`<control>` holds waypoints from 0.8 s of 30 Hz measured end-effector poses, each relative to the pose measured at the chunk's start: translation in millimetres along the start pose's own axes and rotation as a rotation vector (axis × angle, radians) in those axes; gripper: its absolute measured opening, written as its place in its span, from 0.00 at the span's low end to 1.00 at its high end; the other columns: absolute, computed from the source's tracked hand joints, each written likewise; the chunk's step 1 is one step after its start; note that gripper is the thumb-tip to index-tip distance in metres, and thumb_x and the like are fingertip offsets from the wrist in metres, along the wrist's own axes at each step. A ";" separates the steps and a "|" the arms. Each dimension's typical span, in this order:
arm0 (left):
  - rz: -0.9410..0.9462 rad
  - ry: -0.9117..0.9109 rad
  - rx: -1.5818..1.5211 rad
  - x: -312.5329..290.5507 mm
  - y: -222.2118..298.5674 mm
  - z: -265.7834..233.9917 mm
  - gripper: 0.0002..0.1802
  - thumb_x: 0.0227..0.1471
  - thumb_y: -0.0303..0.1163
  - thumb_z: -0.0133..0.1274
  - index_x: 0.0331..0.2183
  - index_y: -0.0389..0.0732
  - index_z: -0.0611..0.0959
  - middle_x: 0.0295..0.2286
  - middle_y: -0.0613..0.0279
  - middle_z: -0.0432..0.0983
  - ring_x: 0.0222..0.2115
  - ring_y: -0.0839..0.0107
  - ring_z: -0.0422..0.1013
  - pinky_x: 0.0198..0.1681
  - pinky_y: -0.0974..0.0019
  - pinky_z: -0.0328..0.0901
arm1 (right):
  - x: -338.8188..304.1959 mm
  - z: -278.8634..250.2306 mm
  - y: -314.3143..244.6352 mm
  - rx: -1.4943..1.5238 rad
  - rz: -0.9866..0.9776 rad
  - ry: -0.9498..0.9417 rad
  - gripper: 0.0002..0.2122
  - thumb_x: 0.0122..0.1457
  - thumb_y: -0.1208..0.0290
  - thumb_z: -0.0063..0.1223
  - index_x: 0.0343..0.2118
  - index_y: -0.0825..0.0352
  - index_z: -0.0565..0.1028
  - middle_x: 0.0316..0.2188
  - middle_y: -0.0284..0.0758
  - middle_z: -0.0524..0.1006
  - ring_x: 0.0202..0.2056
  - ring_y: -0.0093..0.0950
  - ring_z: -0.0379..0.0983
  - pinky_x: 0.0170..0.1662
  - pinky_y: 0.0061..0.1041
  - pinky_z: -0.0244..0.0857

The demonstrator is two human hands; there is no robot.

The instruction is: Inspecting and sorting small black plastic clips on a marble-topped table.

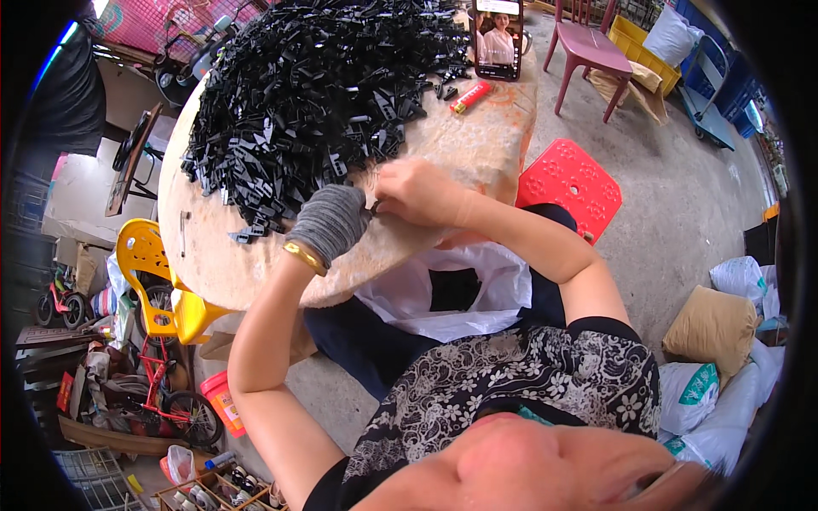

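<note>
Floral black-and-white blouse (528, 375) nearest the lens, forearms reaching up to the table (221, 255) edge. Both hands meet there: left hand (331, 221) in a grey knit glove, gold bangle (304, 257) at wrist, fingers curled; right hand (417, 192) bare, pinched shut on a small black plastic piece (375, 205), mostly hidden between them. Big heap of black plastic parts (315, 85) covers the table just beyond. White plastic bag (477, 289) open on lap below the edge. Red tube-shaped lighter (470, 96) and upright phone (497, 34) at far side. Red stool (573, 183) right, white sacks with green print (694, 387) lower right.
</note>
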State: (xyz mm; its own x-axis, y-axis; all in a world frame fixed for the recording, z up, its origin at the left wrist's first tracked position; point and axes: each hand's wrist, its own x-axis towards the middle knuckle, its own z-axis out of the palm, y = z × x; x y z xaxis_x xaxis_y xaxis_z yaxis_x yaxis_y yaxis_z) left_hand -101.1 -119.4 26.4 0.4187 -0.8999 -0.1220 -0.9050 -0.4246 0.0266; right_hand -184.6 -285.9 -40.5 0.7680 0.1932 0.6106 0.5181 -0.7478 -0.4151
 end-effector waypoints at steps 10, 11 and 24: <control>0.049 -0.013 0.100 10.0 -1.4 7.0 0.15 0.44 0.40 0.54 0.20 0.37 0.81 0.20 0.47 0.75 0.24 0.51 0.73 0.30 0.54 0.67 | 3.1 6.6 -12.9 -0.131 -0.103 0.023 0.06 0.44 0.69 0.53 0.22 0.66 0.72 0.26 0.35 0.71 0.34 0.34 0.70 0.38 0.31 0.64; 0.058 -0.030 0.120 12.0 -1.8 6.6 0.15 0.44 0.40 0.54 0.20 0.36 0.81 0.20 0.47 0.75 0.24 0.51 0.73 0.31 0.54 0.67 | 2.0 5.2 -12.7 -0.150 -0.100 0.026 0.06 0.44 0.69 0.53 0.22 0.66 0.72 0.26 0.35 0.71 0.35 0.34 0.70 0.38 0.32 0.64; 0.002 0.154 -0.499 -20.6 -0.8 27.2 0.25 0.44 0.27 0.56 0.47 0.40 0.73 0.25 0.53 0.77 0.29 0.59 0.75 0.33 0.59 0.68 | -6.4 -19.2 5.1 0.558 0.016 -0.162 0.12 0.46 0.74 0.61 0.35 0.72 0.76 0.28 0.40 0.76 0.32 0.33 0.73 0.38 0.27 0.66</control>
State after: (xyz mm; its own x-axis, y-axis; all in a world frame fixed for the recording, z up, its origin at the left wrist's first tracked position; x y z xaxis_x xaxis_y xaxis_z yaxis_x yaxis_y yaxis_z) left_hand -111.1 -97.8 1.9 0.4573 -0.8890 0.0254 -0.7754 -0.3846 0.5009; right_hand -194.1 -303.1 -33.6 0.8025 0.3119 0.5086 0.5922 -0.3115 -0.7432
